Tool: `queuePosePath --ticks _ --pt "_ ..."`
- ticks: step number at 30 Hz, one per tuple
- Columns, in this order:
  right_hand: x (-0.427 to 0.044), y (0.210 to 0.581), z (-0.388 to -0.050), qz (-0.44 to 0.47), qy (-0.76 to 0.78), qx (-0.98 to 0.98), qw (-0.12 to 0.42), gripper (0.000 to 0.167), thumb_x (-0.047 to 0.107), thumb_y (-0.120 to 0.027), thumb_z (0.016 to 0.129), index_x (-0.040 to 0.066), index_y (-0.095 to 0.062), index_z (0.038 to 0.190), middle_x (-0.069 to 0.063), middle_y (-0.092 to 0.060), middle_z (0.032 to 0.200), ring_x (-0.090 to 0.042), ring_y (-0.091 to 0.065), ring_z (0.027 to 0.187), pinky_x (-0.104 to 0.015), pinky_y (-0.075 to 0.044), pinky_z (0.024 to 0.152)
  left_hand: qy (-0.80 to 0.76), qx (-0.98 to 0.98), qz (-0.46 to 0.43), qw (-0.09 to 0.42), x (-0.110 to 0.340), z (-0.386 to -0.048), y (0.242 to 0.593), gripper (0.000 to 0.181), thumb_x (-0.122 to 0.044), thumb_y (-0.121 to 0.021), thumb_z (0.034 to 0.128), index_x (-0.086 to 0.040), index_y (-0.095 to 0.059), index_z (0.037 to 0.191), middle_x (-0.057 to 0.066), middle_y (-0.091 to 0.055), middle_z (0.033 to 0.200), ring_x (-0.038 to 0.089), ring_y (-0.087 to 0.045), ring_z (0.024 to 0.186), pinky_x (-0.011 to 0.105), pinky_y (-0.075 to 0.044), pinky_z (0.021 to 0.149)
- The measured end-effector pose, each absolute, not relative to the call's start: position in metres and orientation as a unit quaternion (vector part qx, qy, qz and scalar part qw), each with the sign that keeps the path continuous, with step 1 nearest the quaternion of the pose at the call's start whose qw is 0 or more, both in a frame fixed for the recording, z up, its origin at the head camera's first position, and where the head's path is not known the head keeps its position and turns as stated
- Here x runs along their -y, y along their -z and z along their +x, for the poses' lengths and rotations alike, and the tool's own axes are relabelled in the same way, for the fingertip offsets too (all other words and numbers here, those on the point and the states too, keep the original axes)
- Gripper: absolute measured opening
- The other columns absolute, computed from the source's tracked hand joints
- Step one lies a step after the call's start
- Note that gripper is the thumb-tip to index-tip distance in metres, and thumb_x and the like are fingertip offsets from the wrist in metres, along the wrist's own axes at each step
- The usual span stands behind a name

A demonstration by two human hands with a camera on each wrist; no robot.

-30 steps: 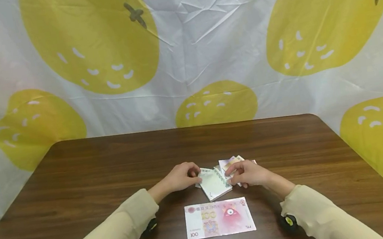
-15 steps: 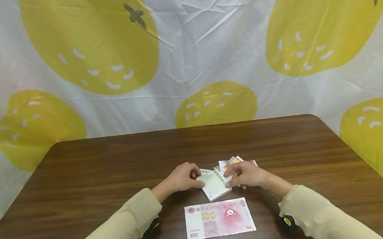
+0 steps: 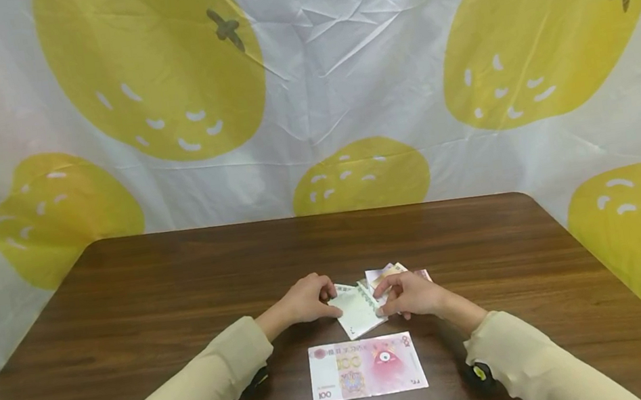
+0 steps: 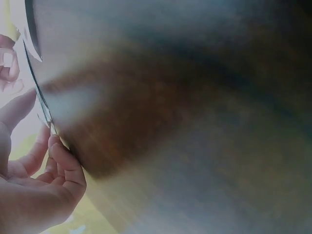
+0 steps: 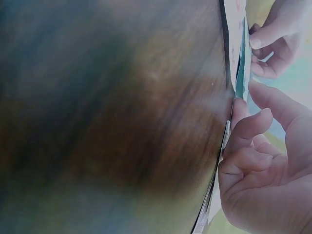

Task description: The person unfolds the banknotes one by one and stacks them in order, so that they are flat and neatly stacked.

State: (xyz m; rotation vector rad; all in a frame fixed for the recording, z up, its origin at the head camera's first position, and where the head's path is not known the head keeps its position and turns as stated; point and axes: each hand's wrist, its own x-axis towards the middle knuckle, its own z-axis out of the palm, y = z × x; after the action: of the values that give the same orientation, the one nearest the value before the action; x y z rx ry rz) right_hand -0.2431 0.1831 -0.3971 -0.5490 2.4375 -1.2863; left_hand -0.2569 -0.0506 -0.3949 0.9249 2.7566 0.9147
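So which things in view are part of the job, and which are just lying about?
In the job:
- left hand
- right hand
- pale green-printed notes, held between both hands

Apparently just lying about:
- pink 100 note, flat, untouched
- colourful notes by the right hand; contact unclear
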Motion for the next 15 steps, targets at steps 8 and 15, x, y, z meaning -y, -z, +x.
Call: queuePosePath --ticks 8,15 --pt "-0.1834 0.3998 -0.2443 -0.199 0.451 -0.856 0.158 0.026 0.004 -0.069 0.072 -0.003 -0.056 0.094 -0.002 -0.051 0.059 -0.009 -0.041 0.042 -0.020 -0.036 0.040 -0.302 -0.901 0.308 0.042 0.0495 -0.2581 0.3964 0.023 -0.012 -0.074 0.0676 -0.006 -0.054 0.077 0.001 -0.045 0.071 0.011 -0.041 0.066 0.025 -0.035 0.061" --pt "-0.1832 0.4000 -0.2434 -0.201 0.445 -0.860 0.147 0.021 0.006 -0.068 0.074 -0.003 -0.058 0.090 0.000 -0.047 0.056 -0.009 -0.041 0.043 -0.020 -0.035 0.040 -0.354 -0.890 0.279 0.063 0.0503 -0.2569 0.3930 0.017 -0.008 -0.070 0.0723 -0.005 -0.053 0.075 -0.004 -0.048 0.062 0.007 -0.043 0.056 0.021 -0.036 0.054"
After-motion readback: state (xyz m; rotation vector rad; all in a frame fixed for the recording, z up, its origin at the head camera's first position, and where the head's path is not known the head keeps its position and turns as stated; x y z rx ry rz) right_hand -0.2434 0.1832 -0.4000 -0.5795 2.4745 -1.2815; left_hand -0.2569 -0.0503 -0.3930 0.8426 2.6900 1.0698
